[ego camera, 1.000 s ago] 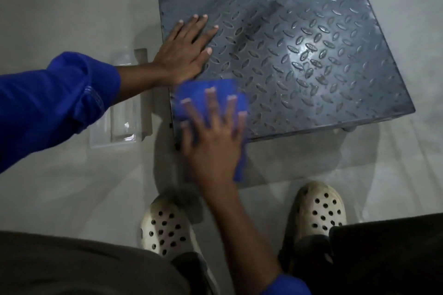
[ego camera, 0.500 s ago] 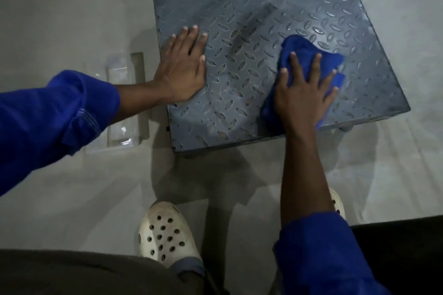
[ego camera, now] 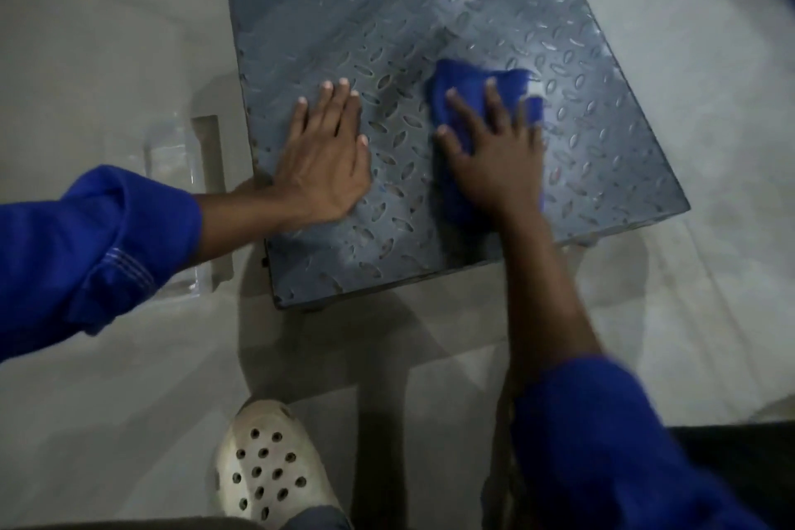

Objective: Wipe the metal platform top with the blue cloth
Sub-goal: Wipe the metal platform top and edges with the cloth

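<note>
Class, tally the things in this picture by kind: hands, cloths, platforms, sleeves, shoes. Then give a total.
Bare hands: 2 (left hand, right hand)
Crumpled blue cloth: 1
Grey tread-patterned metal platform: 1
Blue sleeves: 2 (left sleeve, right sleeve)
Cream perforated clog shoe: 1
Total: 7

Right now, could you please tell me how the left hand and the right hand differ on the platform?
The left hand rests bare on the metal platform; the right hand presses the blue cloth onto it. The left hand's fingers lie close together; the right hand's are spread. The left hand sits by the platform's left edge; the right hand is nearer the middle. Both lie palm down with straight fingers.
</note>
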Motion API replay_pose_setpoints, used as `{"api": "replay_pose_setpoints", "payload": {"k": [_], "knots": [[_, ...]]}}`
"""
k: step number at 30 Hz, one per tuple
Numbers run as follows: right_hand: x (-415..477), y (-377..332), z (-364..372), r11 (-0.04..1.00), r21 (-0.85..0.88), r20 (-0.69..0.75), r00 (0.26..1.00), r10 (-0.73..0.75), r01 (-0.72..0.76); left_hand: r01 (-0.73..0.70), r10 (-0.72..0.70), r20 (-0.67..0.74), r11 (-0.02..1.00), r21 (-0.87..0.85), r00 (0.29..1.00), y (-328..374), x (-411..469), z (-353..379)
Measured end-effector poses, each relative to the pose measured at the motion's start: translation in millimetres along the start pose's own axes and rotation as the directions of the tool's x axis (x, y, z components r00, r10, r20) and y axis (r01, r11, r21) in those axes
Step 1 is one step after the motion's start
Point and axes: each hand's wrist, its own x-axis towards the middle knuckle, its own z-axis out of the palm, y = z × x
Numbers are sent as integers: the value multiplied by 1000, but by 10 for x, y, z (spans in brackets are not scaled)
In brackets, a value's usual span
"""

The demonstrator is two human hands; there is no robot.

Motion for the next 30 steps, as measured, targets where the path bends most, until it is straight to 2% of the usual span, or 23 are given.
{"api": "replay_pose_setpoints", "payload": {"k": [2, 4, 6, 9, 13, 15, 17, 20, 22, 24, 27, 28, 30], "knots": [[-353, -209, 142, 991, -3, 29, 990, -135, 135, 16, -16, 15, 1000, 3, 1000, 92, 30, 40], [-347, -165, 162, 986, 19, 32, 986, -165, 164, -2, 2, 14, 1000, 1, 1000, 120, 51, 79], [-14, 47, 52, 994, 15, 14, 994, -109, 109, -31, 31, 14, 999, 5, 999, 89, 52, 87], [313, 441, -110, 999, 2, 1, 999, 49, -49, -66, 66, 5, 998, 11, 998, 31, 36, 107], [-241, 487, -91, 959, 82, -105, 955, 278, -271, -102, 102, 8, 995, 23, 995, 62, 55, 124], [-612, 200, 47, 963, 39, -99, 958, 269, -267, -113, 112, 21, 993, 34, 993, 111, 88, 141], [-753, -35, 183, 989, 11, -74, 987, 145, -145, -123, 122, 29, 991, 48, 992, 185, 137, 153], [-307, 75, 102, 1000, 23, -28, 1000, 6, -6, -127, 126, 18, 991, 47, 992, 268, 193, 171], [105, 395, -37, 998, -8, -23, 998, 64, -64, -137, 136, 23, 990, 42, 990, 277, 210, 191], [278, 729, -158, 973, 18, -72, 970, 233, -232, -141, 140, 24, 989, 34, 990, 275, 212, 206], [-78, 717, -142, 900, 115, -131, 892, 433, -420, -128, 127, 25, 990, 53, 992, 292, 225, 211], [-296, 549, -82, 903, 96, -137, 893, 429, -419, -129, 127, 30, 990, 56, 991, 320, 242, 212], [-703, 155, 90, 950, 60, -115, 943, 311, -306, -137, 135, 45, 989, 48, 990, 402, 306, 213]]}}
